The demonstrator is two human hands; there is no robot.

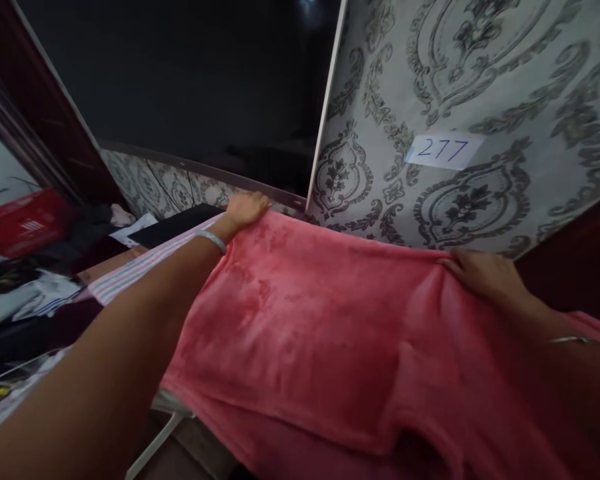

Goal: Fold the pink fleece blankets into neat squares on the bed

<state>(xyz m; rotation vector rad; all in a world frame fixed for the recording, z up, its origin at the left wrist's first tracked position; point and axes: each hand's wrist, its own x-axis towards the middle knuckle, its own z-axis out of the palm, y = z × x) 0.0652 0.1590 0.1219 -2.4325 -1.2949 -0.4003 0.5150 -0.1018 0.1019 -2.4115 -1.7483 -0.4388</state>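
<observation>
A pink plush garment (pixel 300 313) is stretched out in front of me, its upper edge running between both hands. At that edge's far left corner, my left hand (pixel 247 208) is closed with its fingers curled on the fabric. My right hand (pixel 495 275) pinches the same edge farther right, and small folds fan out from its grip. The garment's lower part hangs toward me, with a dark opening near the bottom. Beneath its left side, a surface with pink, grey and white stripes (pixel 143 267) shows.
Behind stands a large dark screen (pixel 195 80) against patterned wallpaper (pixel 370 160), which bears a paper label (pixel 445 151) reading 277. Heaped clothes (pixel 55 293) and a red box (pixel 23 223) lie at the left. A white metal leg (pixel 155 445) shows below the garment.
</observation>
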